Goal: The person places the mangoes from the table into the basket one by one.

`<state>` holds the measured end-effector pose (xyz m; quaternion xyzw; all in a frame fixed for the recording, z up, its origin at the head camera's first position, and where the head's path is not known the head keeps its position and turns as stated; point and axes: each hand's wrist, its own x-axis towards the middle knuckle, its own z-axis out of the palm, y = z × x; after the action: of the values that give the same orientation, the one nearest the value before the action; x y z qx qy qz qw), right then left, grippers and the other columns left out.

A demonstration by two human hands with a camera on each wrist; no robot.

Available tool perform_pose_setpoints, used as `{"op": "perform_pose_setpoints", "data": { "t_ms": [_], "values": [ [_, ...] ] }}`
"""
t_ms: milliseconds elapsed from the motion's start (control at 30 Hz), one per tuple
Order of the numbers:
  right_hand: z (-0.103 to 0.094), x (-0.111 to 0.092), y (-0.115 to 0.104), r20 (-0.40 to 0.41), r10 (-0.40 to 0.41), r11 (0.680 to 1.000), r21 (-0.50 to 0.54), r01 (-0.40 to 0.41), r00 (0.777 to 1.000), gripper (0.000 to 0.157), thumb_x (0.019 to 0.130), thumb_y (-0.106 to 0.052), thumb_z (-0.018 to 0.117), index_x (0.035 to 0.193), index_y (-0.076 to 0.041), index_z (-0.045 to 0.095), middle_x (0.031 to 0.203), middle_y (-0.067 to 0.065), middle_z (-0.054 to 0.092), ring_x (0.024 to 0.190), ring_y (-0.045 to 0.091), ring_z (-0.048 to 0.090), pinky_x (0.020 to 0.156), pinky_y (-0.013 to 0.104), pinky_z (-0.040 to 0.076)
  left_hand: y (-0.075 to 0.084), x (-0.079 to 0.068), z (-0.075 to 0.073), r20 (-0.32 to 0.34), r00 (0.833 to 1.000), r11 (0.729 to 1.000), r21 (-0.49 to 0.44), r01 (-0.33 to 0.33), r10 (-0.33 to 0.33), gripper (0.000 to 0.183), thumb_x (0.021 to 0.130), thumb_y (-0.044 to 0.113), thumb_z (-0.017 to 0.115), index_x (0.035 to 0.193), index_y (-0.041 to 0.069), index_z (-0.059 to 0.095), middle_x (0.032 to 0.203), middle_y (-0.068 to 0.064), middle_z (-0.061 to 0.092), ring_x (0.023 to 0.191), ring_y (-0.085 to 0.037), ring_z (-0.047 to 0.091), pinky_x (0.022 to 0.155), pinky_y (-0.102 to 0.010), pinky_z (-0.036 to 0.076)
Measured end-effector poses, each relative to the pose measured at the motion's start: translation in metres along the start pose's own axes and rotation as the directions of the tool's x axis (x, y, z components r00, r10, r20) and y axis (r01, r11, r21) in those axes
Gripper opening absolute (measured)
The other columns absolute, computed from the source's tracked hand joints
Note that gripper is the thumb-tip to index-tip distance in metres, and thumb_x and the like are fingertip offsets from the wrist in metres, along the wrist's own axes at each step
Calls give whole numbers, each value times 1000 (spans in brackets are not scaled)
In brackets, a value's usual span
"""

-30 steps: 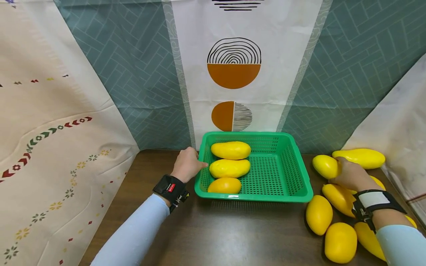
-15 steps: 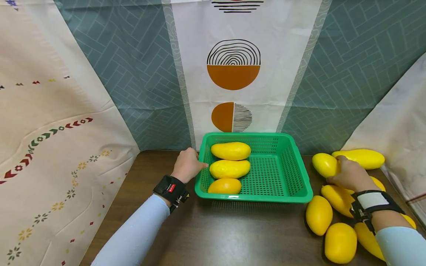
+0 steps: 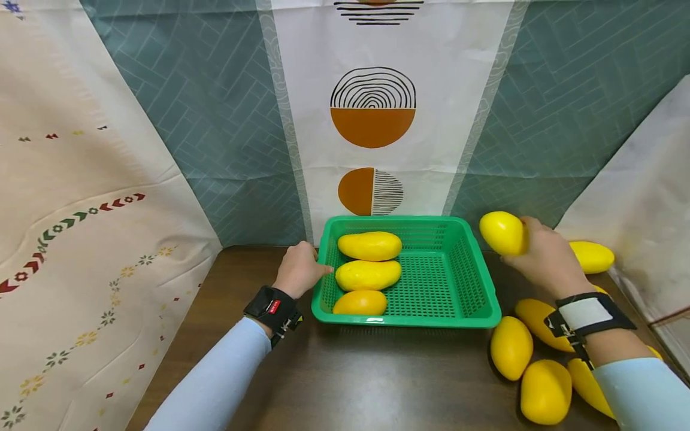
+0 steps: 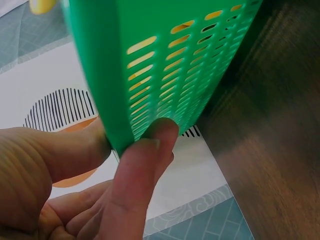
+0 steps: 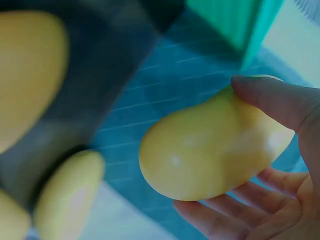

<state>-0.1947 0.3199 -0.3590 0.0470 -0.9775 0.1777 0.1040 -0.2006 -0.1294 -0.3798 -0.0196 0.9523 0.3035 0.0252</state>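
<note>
My left hand [image 3: 299,270] pinches the left rim of a green plastic basket [image 3: 409,321]. In the left wrist view, the thumb and fingers [image 4: 135,185] lie on opposite sides of that rim. Three yellow mangoes lie in the basket's left part: one at the back [image 3: 369,246], one in the middle [image 3: 368,275], one at the front [image 3: 360,303]. Off the table, right of the basket, my right hand [image 3: 550,257] grips a yellow mango [image 3: 501,232]. The right wrist view has this mango [image 5: 200,150] between thumb and fingers.
Several more yellow mangoes lie on the brown table [image 3: 388,371] at the right, among them an upright-looking one [image 3: 545,392] and one by the basket's corner [image 3: 511,348]. Another mango [image 3: 592,257] lies at the back right. A patterned cloth [image 3: 372,48] hangs behind the basket.
My right hand has lifted a mango from the pile at the right and moved up and left toward the basket. The left hand keeps its place on the rim.
</note>
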Motion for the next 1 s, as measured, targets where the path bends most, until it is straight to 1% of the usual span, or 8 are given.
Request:
{"op": "perform_pose_setpoints", "data": {
  "t_ms": [67, 233, 400, 500, 700, 833, 933, 1000],
  "values": [
    [0, 4, -17, -21, -24, 1000, 7, 24, 1000, 85, 73, -26, 78, 137, 6, 32, 112, 31, 53, 89, 42, 54, 74, 58, 45, -2, -1, -1, 6, 1000, 1000, 7, 12, -12, 26, 73, 28, 80, 77, 4, 70, 61, -6, 61, 53, -17, 59, 46, -24, 48],
    [1, 16, -54, -22, -98, 995, -13, 98, 995, 83, 73, -26, 78, 137, 3, 34, 115, 29, 55, 93, 42, 56, 77, 58, 46, -2, 0, -1, 13, 1000, 1000, 26, 17, -17, 30, 73, 31, 80, 81, 4, 71, 66, -6, 63, 54, -17, 59, 46, -24, 48],
    [9, 29, -78, 6, -162, 986, -43, 162, 987, 79, 71, -27, 78, 133, 2, 38, 111, 24, 59, 90, 38, 60, 74, 54, 50, 0, 1, 0, 15, 1000, 1000, 27, 11, -12, 31, 73, 31, 80, 81, 3, 71, 65, -6, 63, 54, -16, 59, 46, -24, 48],
    [17, 34, -86, 52, -170, 984, -48, 172, 984, 80, 70, -28, 79, 133, 2, 39, 109, 22, 60, 88, 35, 61, 74, 52, 51, 2, 1, 1, 17, 1000, 1000, 25, 8, -8, 30, 73, 31, 80, 80, 3, 71, 63, -6, 62, 53, -16, 59, 46, -23, 48],
    [33, 42, -98, 178, -154, 983, -76, 170, 972, 78, 70, -32, 80, 129, 3, 42, 104, 20, 62, 84, 31, 61, 74, 48, 51, 1, 2, 1, 25, 1000, 1000, 20, 18, -18, 29, 73, 31, 80, 80, 4, 71, 61, -6, 62, 51, -16, 58, 45, -23, 47],
    [41, 47, -100, 240, -153, 978, -104, 182, 959, 74, 69, -36, 80, 122, 4, 46, 95, 18, 63, 76, 27, 61, 68, 43, 52, 1, 3, 1, 32, 999, 1000, 12, 21, -22, 29, 74, 31, 79, 80, 4, 71, 59, -5, 62, 50, -16, 58, 45, -23, 47],
    [47, 52, -101, 276, -155, 975, -110, 191, 949, 67, 68, -37, 80, 113, 2, 49, 89, 14, 63, 70, 24, 59, 61, 37, 50, 1, 3, 1, 33, 999, 1000, 8, 21, -21, 28, 74, 31, 79, 78, 5, 71, 55, -5, 58, 49, -17, 57, 45, -23, 47],
    [50, 55, -102, 298, -152, 974, -117, 194, 942, 64, 67, -37, 81, 109, 0, 51, 86, 13, 62, 68, 23, 58, 60, 35, 49, 1, 3, 0, 34, 999, 1000, 6, 21, -21, 28, 74, 31, 79, 76, 5, 70, 54, -4, 55, 48, -17, 57, 44, -23, 46]
  ]
}}
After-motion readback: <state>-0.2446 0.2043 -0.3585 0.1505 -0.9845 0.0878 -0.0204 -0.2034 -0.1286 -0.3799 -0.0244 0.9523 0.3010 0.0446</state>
